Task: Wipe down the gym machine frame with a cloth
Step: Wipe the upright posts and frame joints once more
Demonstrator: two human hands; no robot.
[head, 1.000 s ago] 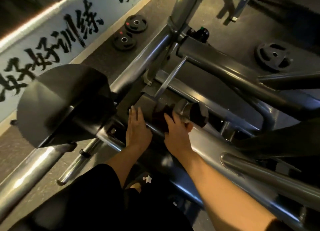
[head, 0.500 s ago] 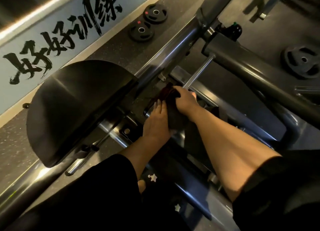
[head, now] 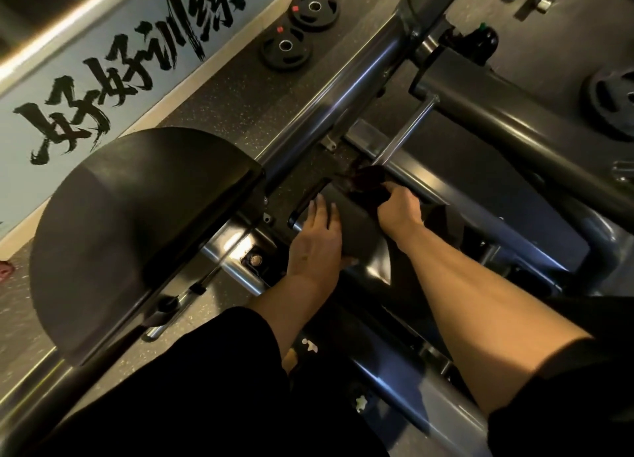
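Grey steel gym machine frame runs under me from my knees out toward the wall, its tubes crossing ahead. My left hand lies flat with straight fingers on a dark padded block of the frame. Just beyond and to the right, my right hand grips the dark maroon cloth, bunched against the frame by a thin rod. A large black rounded pad sits left. Farther off, two black weight plates lie on the speckled floor beside the lettered wall.

A gym: weight plates on speckled rubber floor beside a steel machine frame and padded seat.
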